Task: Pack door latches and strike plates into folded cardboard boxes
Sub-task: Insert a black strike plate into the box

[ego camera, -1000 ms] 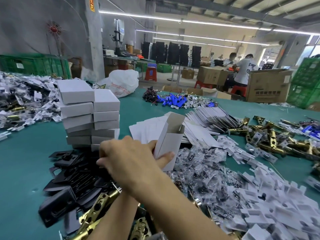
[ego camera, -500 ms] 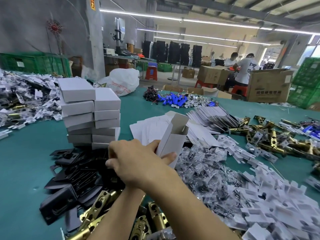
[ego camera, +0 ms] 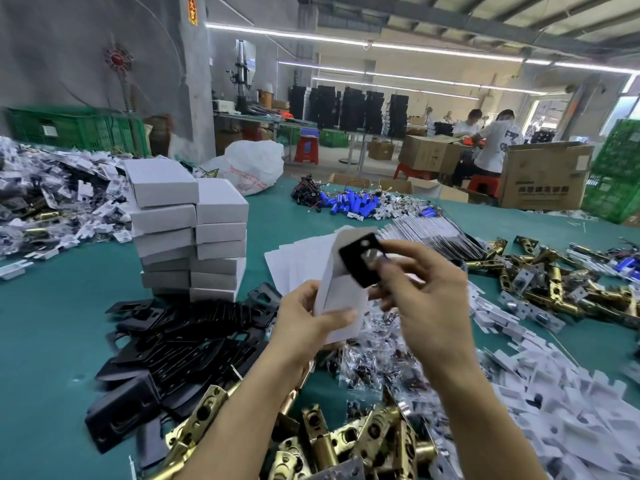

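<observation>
Mid-insert: our left hand [ego camera: 303, 329] grips the box [ego camera: 343, 292], right hand [ego camera: 433, 306] pinches the plate [ego camera: 360, 270] at its open end; next we need it aligned to slide in.

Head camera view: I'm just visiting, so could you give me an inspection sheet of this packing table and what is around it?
Surface: green table, crowded with parts.
Job's things: open white box; black plate at its top opening; stack of closed boxes; flat box blanks; pile of black plates; brass latches.
Clutter: small clear bags; white card inserts; blue cylinders.
Grippers: left hand holds the white box; right hand pinches the black plate.
Cables: thin wires among the blue cylinders.
Surroundings: green crates, cardboard cartons, two people at a far bench.
</observation>
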`<state>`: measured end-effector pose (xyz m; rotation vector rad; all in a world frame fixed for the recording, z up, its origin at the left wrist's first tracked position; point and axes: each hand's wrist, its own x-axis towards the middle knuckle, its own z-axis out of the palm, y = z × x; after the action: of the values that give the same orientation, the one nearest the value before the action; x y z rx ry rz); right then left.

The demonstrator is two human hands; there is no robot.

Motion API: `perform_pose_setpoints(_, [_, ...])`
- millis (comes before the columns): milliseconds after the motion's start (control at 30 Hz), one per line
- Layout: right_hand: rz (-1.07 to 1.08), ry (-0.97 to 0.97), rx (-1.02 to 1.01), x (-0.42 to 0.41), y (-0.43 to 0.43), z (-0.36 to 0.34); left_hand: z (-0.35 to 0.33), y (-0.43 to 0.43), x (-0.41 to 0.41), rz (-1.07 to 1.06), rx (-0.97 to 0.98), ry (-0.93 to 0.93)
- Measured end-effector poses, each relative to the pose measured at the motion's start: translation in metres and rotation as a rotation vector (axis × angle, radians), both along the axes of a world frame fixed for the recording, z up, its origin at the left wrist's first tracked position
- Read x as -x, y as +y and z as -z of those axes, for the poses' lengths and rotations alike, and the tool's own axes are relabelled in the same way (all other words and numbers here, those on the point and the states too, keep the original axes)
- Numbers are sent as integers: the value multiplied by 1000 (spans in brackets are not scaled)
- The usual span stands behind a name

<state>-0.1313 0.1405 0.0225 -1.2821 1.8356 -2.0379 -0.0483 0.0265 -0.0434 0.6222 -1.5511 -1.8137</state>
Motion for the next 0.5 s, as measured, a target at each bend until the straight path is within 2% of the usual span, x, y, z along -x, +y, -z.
perform_pose_setpoints(133, [128,116,37,17,11,0,3,-5,-1,48,-28,12])
perform_pose_setpoints(500, [121,290,-13,17,23,-14,2,-2,-2,-3,66,30])
